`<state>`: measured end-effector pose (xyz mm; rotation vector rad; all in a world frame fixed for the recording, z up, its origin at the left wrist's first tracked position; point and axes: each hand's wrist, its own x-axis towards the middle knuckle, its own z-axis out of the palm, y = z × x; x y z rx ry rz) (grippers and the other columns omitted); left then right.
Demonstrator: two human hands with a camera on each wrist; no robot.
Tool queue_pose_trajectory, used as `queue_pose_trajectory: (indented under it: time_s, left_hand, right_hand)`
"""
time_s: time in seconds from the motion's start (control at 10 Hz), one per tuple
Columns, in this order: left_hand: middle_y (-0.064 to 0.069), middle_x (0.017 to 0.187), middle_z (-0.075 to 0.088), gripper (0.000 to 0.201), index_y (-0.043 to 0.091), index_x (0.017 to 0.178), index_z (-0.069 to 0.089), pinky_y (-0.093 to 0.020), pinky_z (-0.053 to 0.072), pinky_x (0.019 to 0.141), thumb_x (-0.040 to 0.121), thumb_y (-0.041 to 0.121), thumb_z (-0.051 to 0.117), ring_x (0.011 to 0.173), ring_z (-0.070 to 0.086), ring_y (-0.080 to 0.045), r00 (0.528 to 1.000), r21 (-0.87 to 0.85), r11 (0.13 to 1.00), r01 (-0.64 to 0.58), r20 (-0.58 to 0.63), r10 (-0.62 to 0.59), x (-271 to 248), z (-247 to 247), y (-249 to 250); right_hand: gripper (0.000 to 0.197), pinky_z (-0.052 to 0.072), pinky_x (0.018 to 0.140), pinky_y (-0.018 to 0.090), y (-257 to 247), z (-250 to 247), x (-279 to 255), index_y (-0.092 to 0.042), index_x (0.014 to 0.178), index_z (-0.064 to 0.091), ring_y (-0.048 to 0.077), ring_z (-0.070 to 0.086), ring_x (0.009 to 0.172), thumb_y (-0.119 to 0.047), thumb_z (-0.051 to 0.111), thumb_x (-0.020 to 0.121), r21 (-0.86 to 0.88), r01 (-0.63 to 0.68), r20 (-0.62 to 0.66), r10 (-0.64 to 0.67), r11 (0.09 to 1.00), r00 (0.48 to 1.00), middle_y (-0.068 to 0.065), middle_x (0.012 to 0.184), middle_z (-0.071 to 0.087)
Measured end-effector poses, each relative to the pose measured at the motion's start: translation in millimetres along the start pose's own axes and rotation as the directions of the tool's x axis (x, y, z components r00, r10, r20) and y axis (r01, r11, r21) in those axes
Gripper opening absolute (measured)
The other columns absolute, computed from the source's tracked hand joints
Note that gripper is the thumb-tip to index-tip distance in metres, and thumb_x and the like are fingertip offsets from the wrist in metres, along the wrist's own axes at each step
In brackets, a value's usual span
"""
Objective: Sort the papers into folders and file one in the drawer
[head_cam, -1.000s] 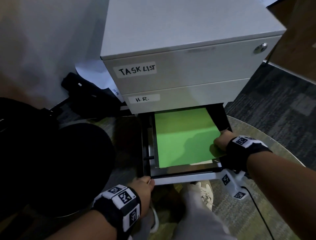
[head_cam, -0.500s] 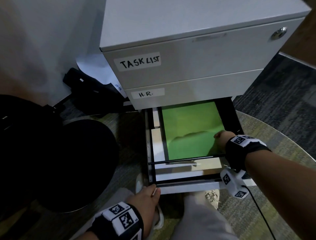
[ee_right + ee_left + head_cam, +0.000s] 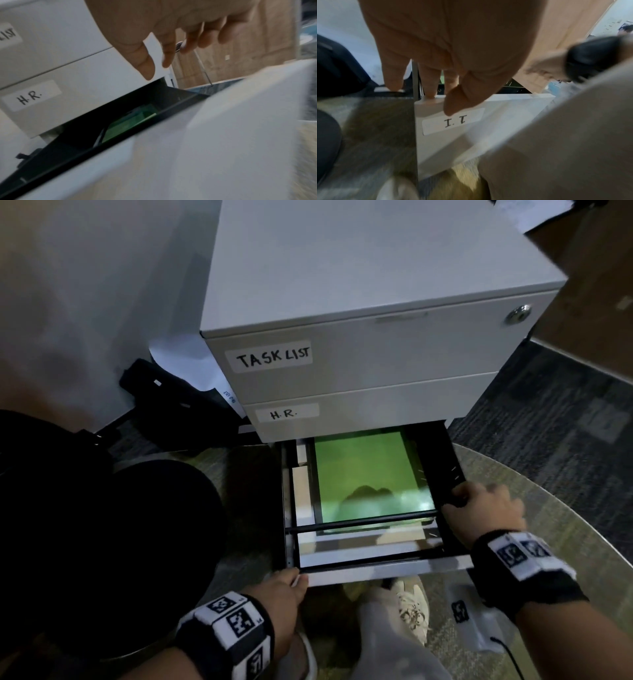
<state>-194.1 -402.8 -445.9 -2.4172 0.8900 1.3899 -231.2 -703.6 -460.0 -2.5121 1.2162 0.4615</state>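
While bottom drawer stands pulled out: notes below.
Cabinet [image 3: 359, 302]: grey, 3 drawers; top two closed, labels "TASK LIST" [image 3: 272, 358] & "H.R." [image 3: 284, 414].
Drawer [image 3: 387, 570]: lowest one, open; front label reads "I.T" [image 3: 453, 121] in L wrist view.
Green folder [image 3: 359, 470]: lies flat inside drawer, twd back, partly under cabinet body; black rail [image 3: 359, 523] crosses over its near edge.
L hand [image 3: 277, 599]: grips drawer front's top edge at L corner, fingers over rim, thumb on front face.
R hand [image 3: 479, 508]: over drawer's R side wall, fingers loosely spread, holding nothing; contact w/ wall unclear.
Floor: shoe [image 3: 411, 611] below drawer front.
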Motion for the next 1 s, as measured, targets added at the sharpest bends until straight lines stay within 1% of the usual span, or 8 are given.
queue_pose_trajectory:
  time_s: [0.1, 0.2, 0.4, 0.5, 0.6, 0.7, 0.8, 1.0]
  left_hand:
    - [-0.002, 0.158, 0.003, 0.077, 0.018, 0.152, 0.003, -0.022, 0.018, 0.112, 0.093, 0.021, 0.051, 0.143, 0.018, -0.022, 0.997, 0.011, 1.0, 0.025, -0.069, -0.024, 7.0, -16.5, -3.1]
    - [-0.005, 0.154, 0.017, 0.061, 0.016, 0.15, 0.015, -0.023, 0.026, 0.107, 0.097, 0.019, 0.045, 0.138, 0.028, -0.023, 0.991, 0.03, 0.998, 0.052, -0.123, -0.047, 18.1, -37.7, -8.6]
    - [-0.009, 0.141, 0.028, 0.072, 0.016, 0.149, 0.021, -0.028, 0.036, 0.078, 0.087, 0.019, 0.058, 0.125, 0.035, -0.029, 0.983, 0.164, 0.975, 0.147, -0.135, -0.126, 35.4, -83.4, -12.9]
    - [-0.008, 0.153, 0.018, 0.081, 0.01, 0.151, 0.008, -0.028, 0.028, 0.108, 0.087, 0.013, 0.058, 0.139, 0.027, -0.025, 0.964, 0.041, 0.978, 0.204, -0.181, -0.194, 52.6, -97.5, -13.6]
    - [-0.006, 0.158, 0.007, 0.086, 0.013, 0.152, -0.002, -0.028, 0.022, 0.112, 0.088, 0.009, 0.056, 0.143, 0.019, -0.025, 0.945, -0.063, 0.968, 0.244, -0.208, -0.252, 68.3, -109.7, -17.1]
    - [-0.007, 0.159, -0.008, 0.085, 0.01, 0.151, -0.005, -0.029, 0.008, 0.118, 0.088, 0.005, 0.053, 0.147, -0.002, -0.024, 0.944, -0.038, 0.97, 0.239, -0.225, -0.242, 79.1, -121.8, -18.8]
    - [-0.009, 0.157, -0.02, 0.087, 0.008, 0.15, -0.009, -0.032, 0.005, 0.119, 0.088, 0.002, 0.052, 0.146, -0.011, -0.026, 0.938, 0.0, 0.965, 0.261, -0.236, -0.253, 88.1, -135.9, -22.6]
    - [-0.007, 0.158, -0.017, 0.087, 0.01, 0.15, -0.008, -0.036, 0.008, 0.119, 0.089, 0.009, 0.054, 0.146, -0.008, -0.027, 0.949, -0.075, 0.971, 0.229, -0.204, -0.24, 90.3, -135.5, -23.6]
  right_hand:
    - [0.05, 0.038, 0.093, 0.043, 14.2, 7.8, -17.3, -0.014, 0.118, 0.054, 0.04, 0.042, 0.112, -0.036, 0.068, 0.077, 0.165, -0.18, -0.12, 0.201, 0.97, 0.972, 0.021, 0.122, 0.043]
    - [0.053, 0.04, 0.088, 0.043, 14.4, 20.4, -11.8, -0.003, 0.122, 0.049, 0.044, 0.046, 0.11, -0.023, 0.072, 0.079, 0.491, -0.299, -0.021, 0.354, 0.818, 0.935, 0.027, 0.126, 0.04]
    - [0.054, 0.04, 0.094, 0.033, -5.5, 31.9, 13.6, -0.006, 0.132, 0.042, 0.032, 0.053, 0.117, -0.004, 0.065, 0.083, 0.735, -0.164, 0.036, 0.205, 0.657, 0.978, 0.021, 0.132, 0.049]
    - [0.071, 0.04, 0.1, 0.038, -16.4, 37.0, 10.6, -0.017, 0.145, 0.028, 0.032, 0.048, 0.123, 0.004, 0.058, 0.083, 0.682, -0.057, 0.076, 0.007, 0.729, 0.997, 0.016, 0.137, 0.047]
    - [0.089, 0.038, 0.106, 0.044, -32.5, 36.5, 7.5, -0.03, 0.15, 0.005, 0.034, 0.042, 0.129, 0.004, 0.055, 0.084, 0.507, 0.113, 0.153, -0.218, 0.855, 0.964, 0.01, 0.15, 0.03]
    - [0.093, 0.011, 0.115, 0.035, -47.2, 37.8, 7.0, -0.033, 0.15, -0.004, 0.023, 0.003, 0.146, 0.007, 0.049, 0.084, 0.347, 0.293, 0.256, -0.391, 0.891, 0.884, -0.005, 0.159, -0.005]
    - [0.092, 0.005, 0.117, 0.035, -56.1, 40.5, 3.3, -0.026, 0.151, -0.006, 0.019, -0.011, 0.145, 0.003, 0.051, 0.085, 0.263, 0.407, 0.268, -0.471, 0.875, 0.84, -0.009, 0.158, -0.011]
    - [0.08, 0.011, 0.119, 0.042, -65.9, 36.1, -4.6, -0.028, 0.151, 0.009, 0.021, -0.01, 0.146, -0.011, 0.054, 0.087, 0.166, 0.435, 0.284, -0.465, 0.885, 0.838, -0.006, 0.158, -0.012]
